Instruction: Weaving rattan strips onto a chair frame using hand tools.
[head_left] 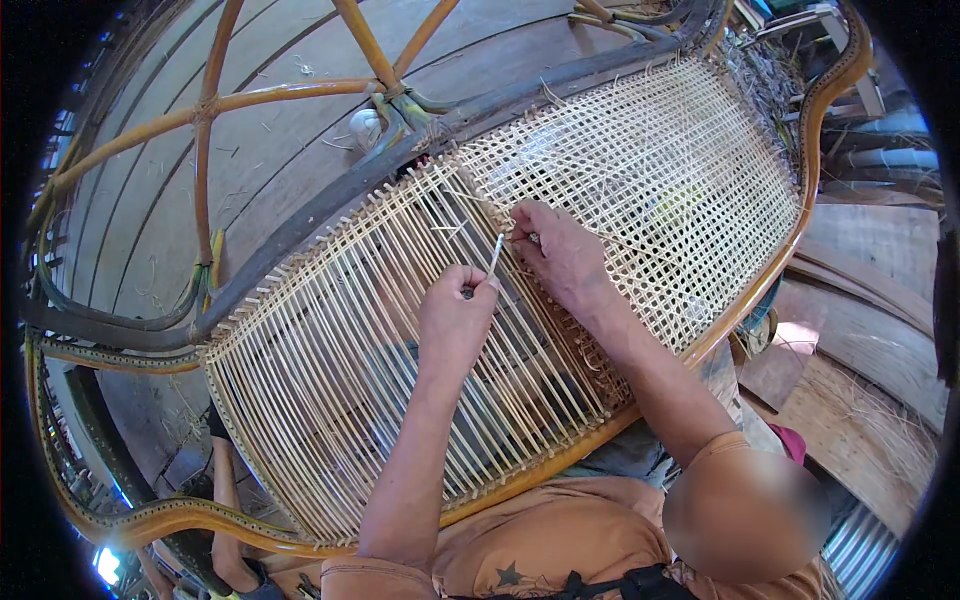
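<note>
A curved cane panel is strung across a bent-wood frame [818, 150]. Its right part is a tight open mesh [690, 150], while the left part has only parallel cane strands [300, 370] running across. My left hand [460, 315] is closed, pinching a thin pale strip [496, 255] that points up toward the mesh's edge. Close by on the right, my right hand [565, 255] has its fingers bent together at the boundary between mesh and bare strands. What its fingertips hold is too small to make out. Short loose strand ends [447, 229] lie just left of the hands.
Along the panel's far side runs a dark rail [300, 225], with brown poles [205, 150] rising beyond it. A white round object [366, 127] sits on the plank floor [270, 50]. Boards [880, 260] and fibre scraps [870, 430] lie at right. Someone's limb [228, 490] shows at lower left.
</note>
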